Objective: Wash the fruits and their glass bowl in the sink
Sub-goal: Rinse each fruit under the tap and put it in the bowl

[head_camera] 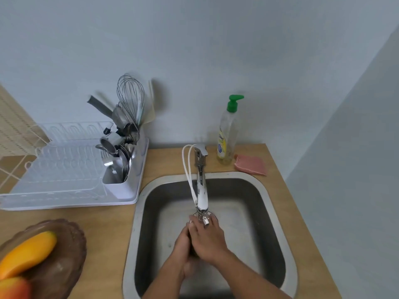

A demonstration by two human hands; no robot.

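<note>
Bowl (64,251): at eight o'clock on the counter, unwashed, holding a yellow fruit (28,253) and a red-orange fruit (13,288), the latter cut off by the frame.
Left hand (183,242): in the sink (278,212) at six o'clock, cupped round something dark.
Right hand (207,238): laid over it under the faucet (201,190), fingers fairly straight.
Progress: early, I judge.
Hidden: the held thing; any running water.

Pale blue-grey walls (216,50) meet in a corner at the right. A light wooden countertop (108,223) runs beneath them. Illumination is soft and even.
</note>
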